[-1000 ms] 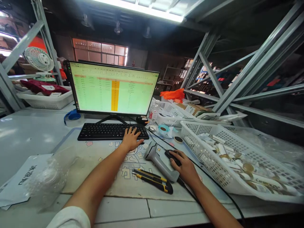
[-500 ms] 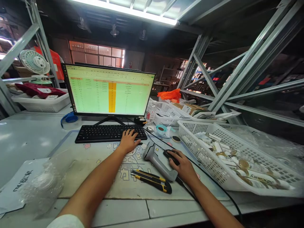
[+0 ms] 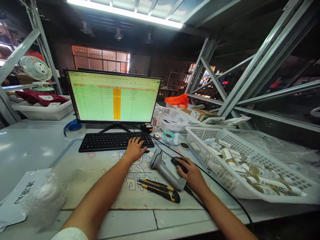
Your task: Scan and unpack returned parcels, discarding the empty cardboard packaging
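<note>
My left hand [image 3: 135, 149] rests on the right part of a black keyboard [image 3: 105, 142], fingers spread over the keys. Under my right hand [image 3: 191, 173] lies a black computer mouse [image 3: 180, 164], with my fingers curved over it. A grey barcode scanner [image 3: 167, 170] lies between my two arms. Just left of its handle are two yellow and black utility knives [image 3: 160, 190], side by side. Behind the keyboard stands a monitor [image 3: 97, 100] showing a spreadsheet with one orange column.
A white basket [image 3: 212, 166] of white tubes with gold caps stands at right. Crumpled clear plastic [image 3: 47, 193] and a marked white bag [image 3: 27, 190] lie at left. Blue tape [image 3: 73, 128], a bottle [image 3: 158, 120] and a label roll [image 3: 169, 136] sit near the monitor.
Both hands keep their places on the keyboard and mouse. The camera view shifts slightly. An orange-red shape behind the fan at left has moved leftward.
</note>
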A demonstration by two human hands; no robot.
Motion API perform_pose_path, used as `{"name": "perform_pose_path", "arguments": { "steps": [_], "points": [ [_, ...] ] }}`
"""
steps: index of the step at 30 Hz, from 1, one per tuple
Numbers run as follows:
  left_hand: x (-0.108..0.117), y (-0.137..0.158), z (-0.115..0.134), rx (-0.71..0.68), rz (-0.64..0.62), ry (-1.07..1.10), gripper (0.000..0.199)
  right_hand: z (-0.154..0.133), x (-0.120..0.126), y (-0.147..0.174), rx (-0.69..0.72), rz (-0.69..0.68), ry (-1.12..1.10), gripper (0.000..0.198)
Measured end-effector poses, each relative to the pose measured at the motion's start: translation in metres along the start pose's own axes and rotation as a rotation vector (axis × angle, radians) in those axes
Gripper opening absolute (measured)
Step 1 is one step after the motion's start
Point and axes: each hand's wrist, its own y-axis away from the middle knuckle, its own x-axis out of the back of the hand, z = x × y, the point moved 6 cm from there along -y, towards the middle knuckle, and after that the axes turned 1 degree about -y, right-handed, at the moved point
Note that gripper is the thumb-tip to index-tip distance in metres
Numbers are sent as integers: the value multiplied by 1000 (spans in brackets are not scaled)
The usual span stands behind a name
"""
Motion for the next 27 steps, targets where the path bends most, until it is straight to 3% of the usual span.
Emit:
{"name": "perform_pose_path", "arguments": {
  "steps": [27],
  "points": [
    [-1, 0, 0, -4, 31, -7, 50, 0, -2, 0, 8, 30, -22, 42]
  ]
}}
